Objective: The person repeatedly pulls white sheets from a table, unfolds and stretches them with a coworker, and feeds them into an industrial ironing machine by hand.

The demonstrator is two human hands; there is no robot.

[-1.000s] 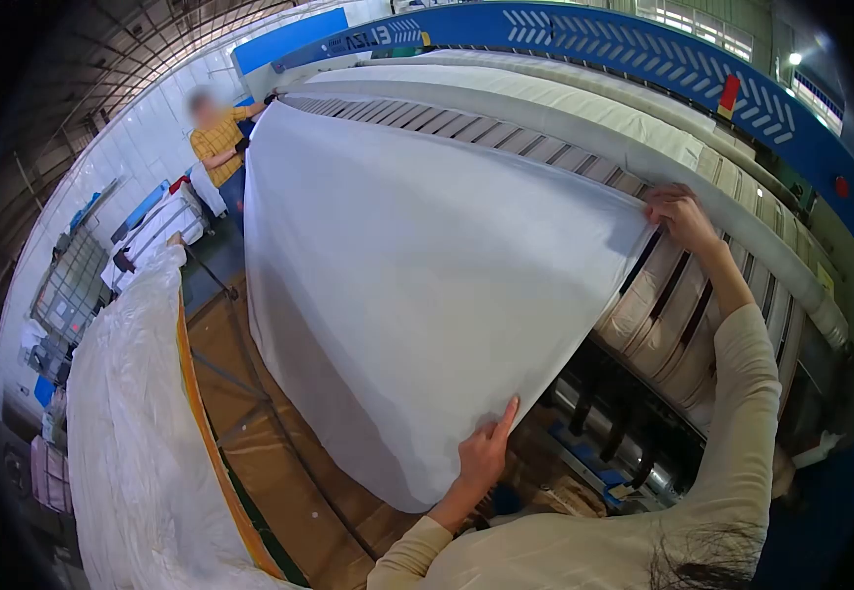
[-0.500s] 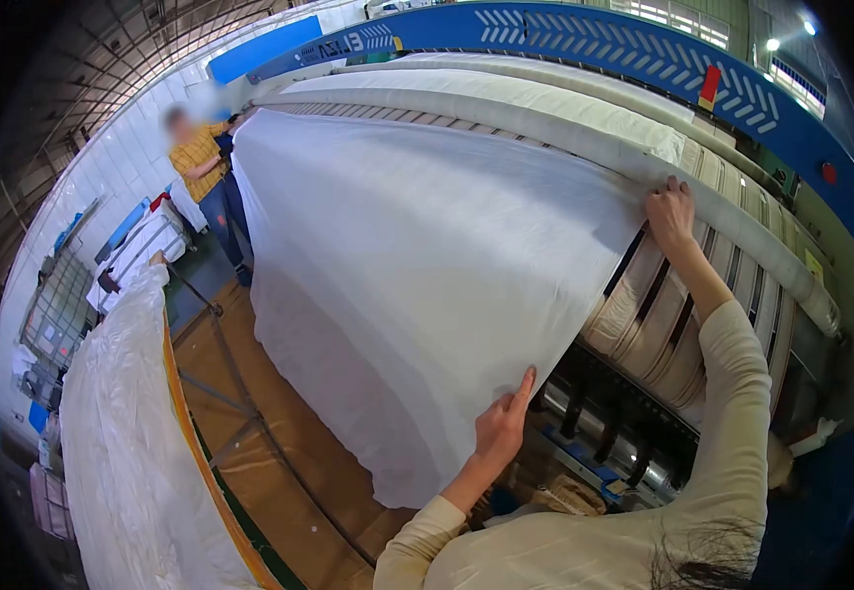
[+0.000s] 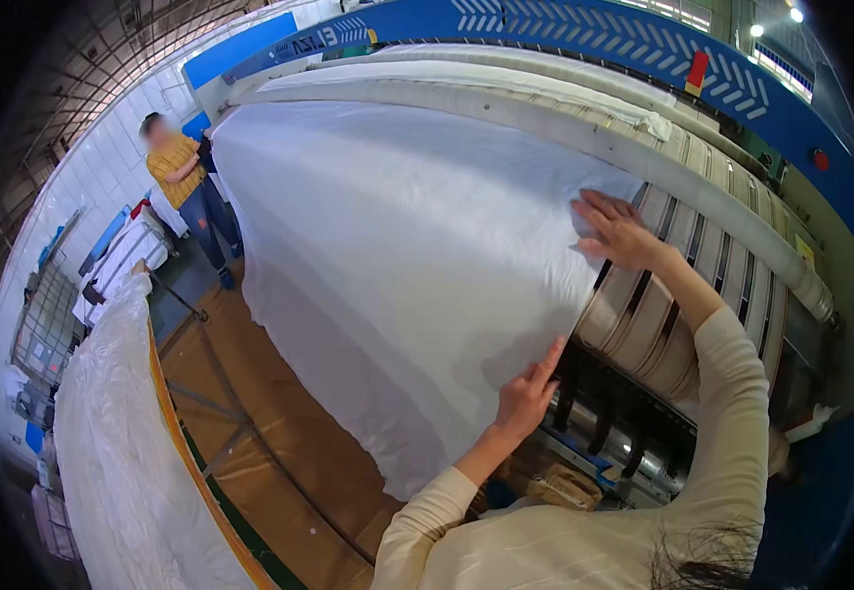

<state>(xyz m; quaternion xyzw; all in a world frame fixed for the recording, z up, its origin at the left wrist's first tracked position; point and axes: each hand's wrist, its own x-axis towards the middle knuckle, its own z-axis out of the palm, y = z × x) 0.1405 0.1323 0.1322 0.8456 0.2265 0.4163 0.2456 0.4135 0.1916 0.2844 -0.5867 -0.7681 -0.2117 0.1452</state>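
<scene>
Sheet point(image 3: 388, 236) has slid forward under the flat, open right hand point(image 3: 626, 238); left hand point(image 3: 523, 403), half curled, touches the edge, grip hidden. Crooked pulling could make wrinkles.

A wire cage point(image 3: 43, 320) stands near a pale panelled wall point(image 3: 92, 162) — brown sheeting point(image 3: 314, 438) below, lit lamps point(image 3: 757, 30) above.

A sheet point(image 3: 397, 246) is lying on belts point(image 3: 683, 231) before a roller point(image 3: 594, 136); a cloth heap point(image 3: 117, 423) is resting left of the sheet.
</scene>
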